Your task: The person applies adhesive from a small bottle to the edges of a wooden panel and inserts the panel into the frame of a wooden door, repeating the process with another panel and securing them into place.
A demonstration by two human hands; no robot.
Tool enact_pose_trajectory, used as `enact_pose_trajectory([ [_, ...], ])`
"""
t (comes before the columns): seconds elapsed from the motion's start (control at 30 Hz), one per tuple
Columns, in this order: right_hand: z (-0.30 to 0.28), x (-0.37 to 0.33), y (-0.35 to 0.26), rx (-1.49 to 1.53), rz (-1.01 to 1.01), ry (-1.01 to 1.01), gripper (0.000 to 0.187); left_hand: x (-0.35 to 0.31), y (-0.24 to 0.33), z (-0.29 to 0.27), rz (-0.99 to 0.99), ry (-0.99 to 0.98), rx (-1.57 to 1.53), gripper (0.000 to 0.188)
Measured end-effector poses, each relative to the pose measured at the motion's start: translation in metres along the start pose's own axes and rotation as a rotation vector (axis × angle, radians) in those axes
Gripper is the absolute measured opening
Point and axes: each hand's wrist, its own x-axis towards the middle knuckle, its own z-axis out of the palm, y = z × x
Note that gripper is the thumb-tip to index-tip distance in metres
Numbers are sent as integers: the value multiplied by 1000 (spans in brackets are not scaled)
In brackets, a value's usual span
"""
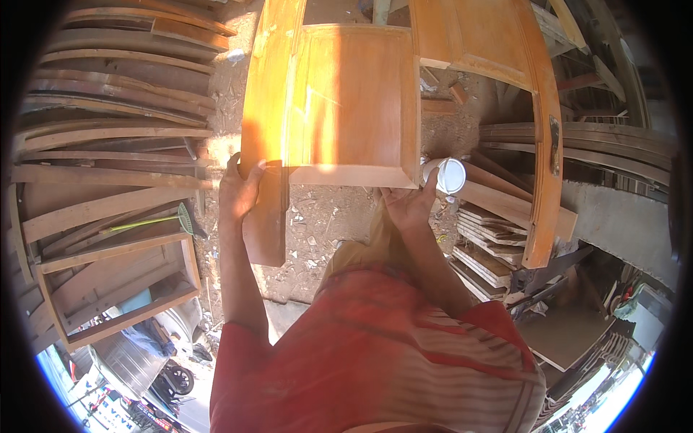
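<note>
In front of me lies an orange-brown wooden door frame. Its left stile runs toward me, and a raised wooden panel sits against that stile's inner edge. My left hand grips the stile's outer edge near its lower end, thumb on top. My right hand holds the panel's near edge by the right corner, thumb up and fingers partly hidden beneath. The right stile, with a lock slot, stands apart from this panel. A second panel joins it at the far right.
A white bucket stands right beside my right hand. Stacked boards lie at the right. Long planks fill the left side, with a wooden frame and a green-handled tool below. Debris litters the dirt floor.
</note>
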Motion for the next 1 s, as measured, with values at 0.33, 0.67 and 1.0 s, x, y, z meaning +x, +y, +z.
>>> enact_pose_trajectory([
  [0.33, 30, 38, 11, 234, -330, 30, 81, 27, -41, 34, 146, -123, -347, 62],
  [0.67, 7, 22, 17, 174, -391, 252, 85, 21, -64, 20, 434, -369, -537, 60],
  [1.0, 58, 24, 86, 7, -726, 128, 80, -26, -105, 25, 323, -207, -328, 67],
])
